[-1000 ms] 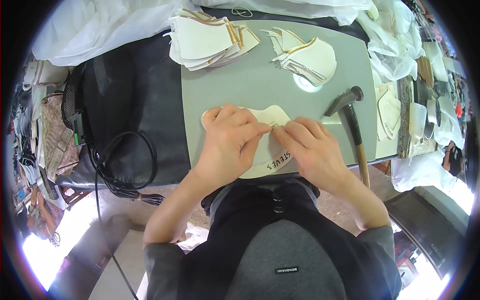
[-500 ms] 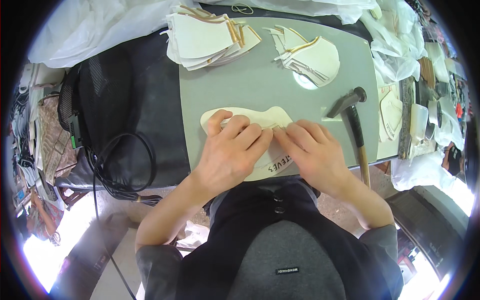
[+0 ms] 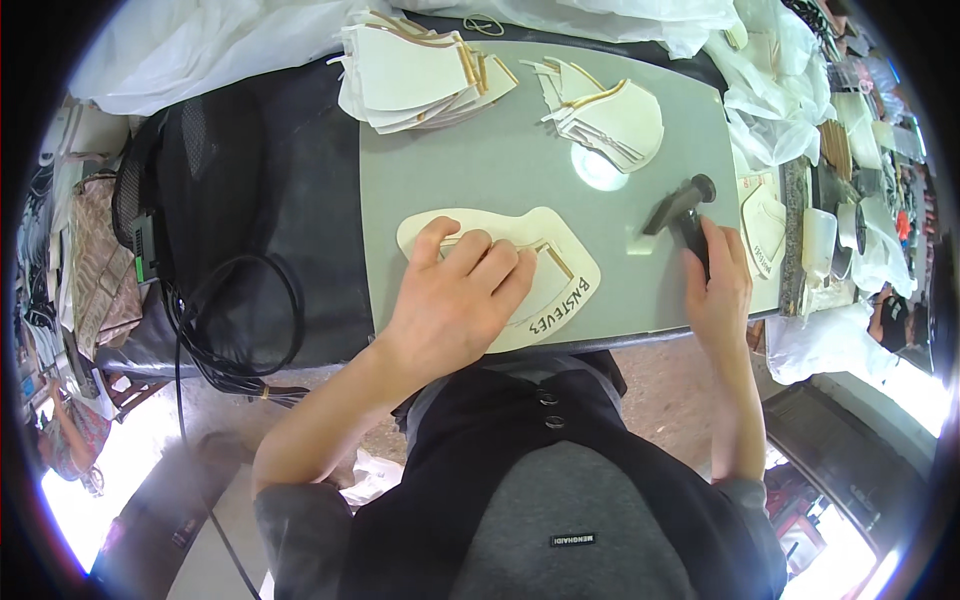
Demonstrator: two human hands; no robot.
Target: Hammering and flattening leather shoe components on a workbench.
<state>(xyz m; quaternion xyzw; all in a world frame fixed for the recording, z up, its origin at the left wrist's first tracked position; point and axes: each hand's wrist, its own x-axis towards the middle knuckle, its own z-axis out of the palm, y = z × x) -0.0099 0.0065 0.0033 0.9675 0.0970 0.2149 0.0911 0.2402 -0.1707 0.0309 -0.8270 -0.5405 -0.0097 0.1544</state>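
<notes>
A cream, curved flat template [image 3: 540,225] with dark lettering lies near the table's front edge. Inside it sits a white piece with a brown edge strip [image 3: 556,262]. My left hand [image 3: 450,295] rests over both, fingers bent and tips pressed down on the white piece; its thumb is hidden. At the right, my right hand [image 3: 722,285] is closed round the handle of a hammer [image 3: 690,205]. The dark hammer head lies at or just above the table surface; I cannot tell which.
Two stacks of white cut pieces, a larger stack [image 3: 410,75] and a smaller stack [image 3: 615,120], lie at the back of the grey board [image 3: 480,170]. Black cable [image 3: 240,330] coils at the left beside a black mesh bag [image 3: 190,190]. Plastic sheeting [image 3: 770,90] fills the back right.
My right hand has left the template, moved right and taken hold of the hammer's handle. My left hand stays on the template, whose right part now shows.
</notes>
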